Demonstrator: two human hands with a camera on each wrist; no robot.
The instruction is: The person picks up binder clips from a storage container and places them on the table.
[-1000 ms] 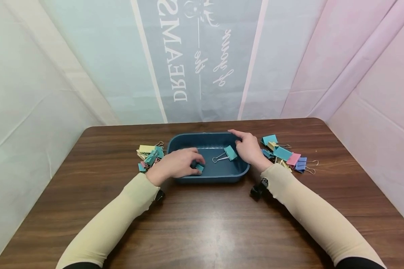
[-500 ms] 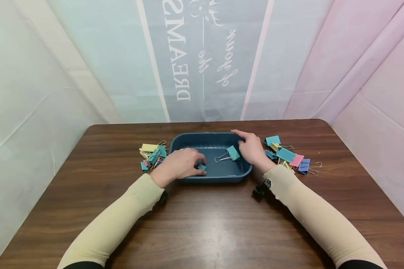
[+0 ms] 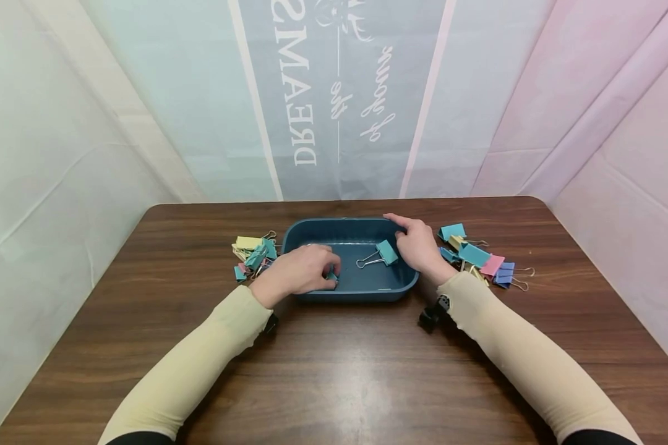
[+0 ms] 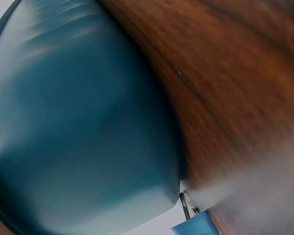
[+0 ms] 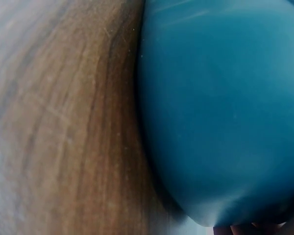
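Note:
A dark blue plastic tray (image 3: 345, 296) stands on the table, its outer wall filling much of both wrist views. My left hand (image 3: 303, 270) reaches over the tray's left side, thumb and fingers pinching a small teal binder clip (image 3: 333, 276) near the tray floor; the fingers mostly cover it. Over the tray's right end, my right hand (image 3: 417, 247) grips the rim, with the index finger stretched toward the far corner; its other fingers are largely hidden. Inside the tray, near this hand, lies a larger teal binder clip (image 3: 387, 252), its wire handles pointing left.
Left of the tray is a pile of yellow, teal and pink binder clips (image 3: 249, 242). Another pile, with teal, yellow, pink and blue binder clips (image 3: 504, 275), lies to the right. The wooden table (image 3: 345, 371) extends toward me; a printed curtain (image 3: 356, 123) hangs behind it.
The head view has shifted slightly, moving everything a little right in it. My left fingers now cover more of the small teal binder clip. My right hand stays on the tray.

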